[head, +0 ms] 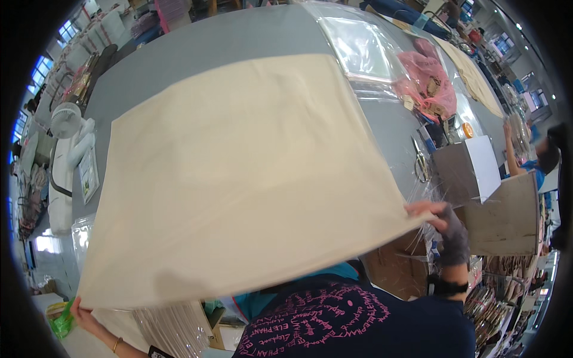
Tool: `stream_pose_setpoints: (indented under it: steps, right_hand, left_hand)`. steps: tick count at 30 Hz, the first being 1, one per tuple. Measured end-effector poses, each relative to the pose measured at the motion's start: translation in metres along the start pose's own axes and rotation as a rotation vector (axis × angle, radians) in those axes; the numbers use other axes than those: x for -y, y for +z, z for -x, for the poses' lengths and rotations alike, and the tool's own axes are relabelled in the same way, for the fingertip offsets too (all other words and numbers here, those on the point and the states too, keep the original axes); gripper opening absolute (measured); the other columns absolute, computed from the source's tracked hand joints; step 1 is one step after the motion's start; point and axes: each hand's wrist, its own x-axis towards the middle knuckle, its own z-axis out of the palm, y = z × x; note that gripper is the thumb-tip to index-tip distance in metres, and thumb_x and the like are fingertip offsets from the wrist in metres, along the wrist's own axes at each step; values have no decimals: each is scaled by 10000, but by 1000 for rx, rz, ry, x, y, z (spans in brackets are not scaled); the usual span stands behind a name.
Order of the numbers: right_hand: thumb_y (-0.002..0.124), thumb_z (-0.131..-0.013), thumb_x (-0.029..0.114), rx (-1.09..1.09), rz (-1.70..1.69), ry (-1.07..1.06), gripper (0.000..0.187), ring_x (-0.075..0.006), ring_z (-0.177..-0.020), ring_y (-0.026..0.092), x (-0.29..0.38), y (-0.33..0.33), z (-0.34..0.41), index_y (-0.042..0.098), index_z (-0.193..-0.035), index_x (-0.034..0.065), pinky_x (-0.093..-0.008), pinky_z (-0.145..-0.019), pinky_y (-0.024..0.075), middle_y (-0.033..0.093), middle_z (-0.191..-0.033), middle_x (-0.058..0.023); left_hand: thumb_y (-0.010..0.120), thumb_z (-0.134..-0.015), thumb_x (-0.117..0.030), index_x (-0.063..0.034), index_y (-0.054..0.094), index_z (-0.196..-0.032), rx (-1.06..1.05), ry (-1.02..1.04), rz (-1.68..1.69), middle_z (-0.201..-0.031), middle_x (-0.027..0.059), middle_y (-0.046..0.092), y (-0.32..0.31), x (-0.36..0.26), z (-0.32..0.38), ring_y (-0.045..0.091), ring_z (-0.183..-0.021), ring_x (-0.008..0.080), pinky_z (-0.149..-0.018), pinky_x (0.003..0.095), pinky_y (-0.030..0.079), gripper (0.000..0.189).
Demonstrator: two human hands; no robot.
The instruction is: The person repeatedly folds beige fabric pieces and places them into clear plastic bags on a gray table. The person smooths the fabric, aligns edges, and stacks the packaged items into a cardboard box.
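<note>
A large cream fabric piece [241, 170] is spread over the grey table [215, 49], its near edge pulled taut between my hands. My left hand [83, 311] pinches the near left corner, beyond the table's edge. At the near right corner, my right hand [432, 215], in a grey fingerless glove or wrist cover, grips the cloth. The fabric's far edge lies flat on the tabletop, with slight wrinkles near the far right corner. Part of the near table edge is hidden beneath the cloth.
Clear plastic bags [362, 49] lie at the far right, beside a pink plastic bag [429, 85]. Scissors [421, 163] rest near a grey-brown box [461, 170]. A white fan [67, 121] stands at left. Flat packaged stacks [172, 324] sit below. Another person [535, 165] is at right.
</note>
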Motion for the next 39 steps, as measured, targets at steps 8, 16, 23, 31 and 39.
stream_pose_setpoints:
  steps: [8,16,23,31,39]
  right_hand:
    - [715,-939,280,-103,-191,275,324,-147,-919,649,-43,-42,16,737,-1064,-18,-334,-836,508,737,-1001,-55]
    - [548,-1063,241,-158,406,-249,312,-140,-955,612,-96,-83,-196,711,-1109,-22,-309,-844,485,702,-1045,-49]
    - [536,-1084,325,-2,-116,173,364,-106,-903,621,-127,-76,-323,719,-1129,14,-265,-797,479,705,-1022,0]
    - [601,-1015,274,-487,977,-456,356,-301,-1070,648,-87,28,-350,624,-1259,14,-406,-966,504,667,-1228,-162]
    - [491,-973,178,-101,901,-341,573,-409,-1528,346,-104,65,-285,489,-1536,65,-522,-1243,272,416,-1628,-191]
  left_hand:
    - [567,-1014,-137,-12,724,-1148,17,-308,-224,-1106,54,737,-30,57,-75,643,-982,174,-896,314,518,241]
    - [575,-992,-160,-45,730,-1143,1,352,-546,-1136,206,707,200,-62,-115,657,-1077,415,-938,483,528,246]
    - [596,-943,-197,-115,763,-987,180,125,-533,-1037,204,688,326,-199,-137,674,-982,433,-846,531,533,191]
    - [543,-978,-125,-108,653,-1238,14,183,-194,-1180,186,641,374,-204,-106,638,-1091,433,-902,515,523,283]
    - [637,-954,-105,-32,615,-1308,515,438,-190,-1289,184,610,260,-198,49,553,-1238,392,-1079,456,445,362]
